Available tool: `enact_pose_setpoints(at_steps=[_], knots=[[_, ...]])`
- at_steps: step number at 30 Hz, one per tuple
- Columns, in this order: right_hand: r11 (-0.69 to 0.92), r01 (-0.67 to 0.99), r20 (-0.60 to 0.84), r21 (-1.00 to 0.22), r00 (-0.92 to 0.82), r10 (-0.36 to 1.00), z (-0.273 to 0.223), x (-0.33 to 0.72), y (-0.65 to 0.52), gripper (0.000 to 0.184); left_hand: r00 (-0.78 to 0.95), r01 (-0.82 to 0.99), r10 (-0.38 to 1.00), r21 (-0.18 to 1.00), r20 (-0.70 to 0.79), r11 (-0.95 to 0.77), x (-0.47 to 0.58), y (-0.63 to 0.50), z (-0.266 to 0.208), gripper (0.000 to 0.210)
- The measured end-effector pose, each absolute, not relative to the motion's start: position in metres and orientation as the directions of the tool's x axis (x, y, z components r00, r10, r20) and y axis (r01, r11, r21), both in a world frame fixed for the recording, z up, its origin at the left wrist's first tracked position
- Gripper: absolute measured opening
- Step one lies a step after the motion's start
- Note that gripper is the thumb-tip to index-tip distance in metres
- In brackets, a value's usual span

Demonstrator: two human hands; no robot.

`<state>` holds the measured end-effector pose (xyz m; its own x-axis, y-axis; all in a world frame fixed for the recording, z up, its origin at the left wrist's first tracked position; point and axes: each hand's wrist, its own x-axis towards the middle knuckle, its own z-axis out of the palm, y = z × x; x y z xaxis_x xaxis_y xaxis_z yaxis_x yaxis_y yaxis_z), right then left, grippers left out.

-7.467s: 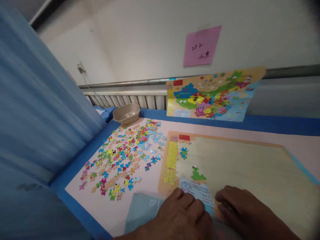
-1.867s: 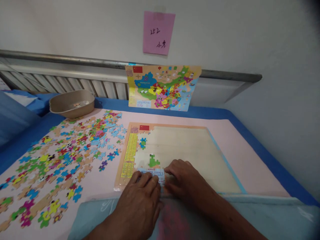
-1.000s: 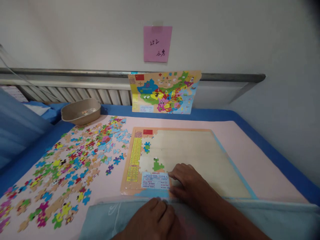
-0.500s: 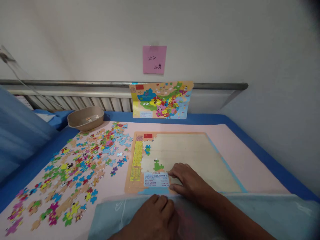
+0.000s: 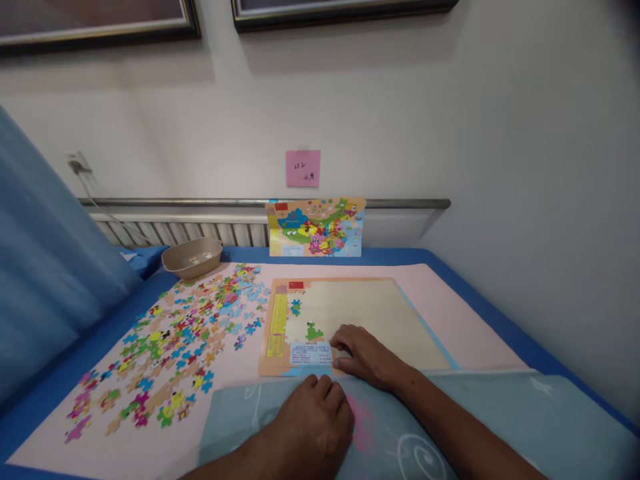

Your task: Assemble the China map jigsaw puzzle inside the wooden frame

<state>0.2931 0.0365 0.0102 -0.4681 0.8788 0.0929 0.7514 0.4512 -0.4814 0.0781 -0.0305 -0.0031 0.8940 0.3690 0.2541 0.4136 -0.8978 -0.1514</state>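
Note:
My right hand [image 5: 363,355] rests on the lower edge of the puzzle board [image 5: 360,303], thumb and curved fingers apart, beside a printed text block [image 5: 311,353]. Nothing shows between them. My left hand [image 5: 320,417] lies on a blue-grey cloth [image 5: 420,427] just below the board. Its fingers are curled, and whatever may be inside is hidden. A joined green cluster [image 5: 314,331] sits above the text block, and a small blue and green cluster [image 5: 296,307] lies near the left border. Along that border runs a yellow printed strip [image 5: 277,327].
Loose jigsaw pieces [image 5: 160,343] spread over the pink sheet [image 5: 250,383] left of the board. Behind them stands a beige basket [image 5: 193,269] with a few pieces inside. A colourful map picture [image 5: 315,230] leans below a pink note [image 5: 303,169]. A blue curtain [image 5: 45,267] hangs left.
The camera has tilted up and drawn back, so picture frames now show on the wall. Both hands keep about the same places by the board and on the cloth.

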Motion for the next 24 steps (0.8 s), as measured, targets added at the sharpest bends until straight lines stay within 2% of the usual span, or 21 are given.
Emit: enact_pose_setpoints(at_steps=[13, 24], knots=[[0.452, 0.740, 0.108, -0.499, -0.464, 0.879, 0.011, 0.293, 0.035, 0.017, 0.879, 0.425, 0.378, -0.119, 0.290, -0.898, 0.078, -0.028, -0.005, 0.018], [0.446, 0.721, 0.123, -0.531, -0.456, 0.882, -0.002, 0.297, 0.041, 0.016, 0.856, 0.427, 0.347, -0.146, 0.383, -0.892, 0.080, -0.025, -0.011, 0.021]])
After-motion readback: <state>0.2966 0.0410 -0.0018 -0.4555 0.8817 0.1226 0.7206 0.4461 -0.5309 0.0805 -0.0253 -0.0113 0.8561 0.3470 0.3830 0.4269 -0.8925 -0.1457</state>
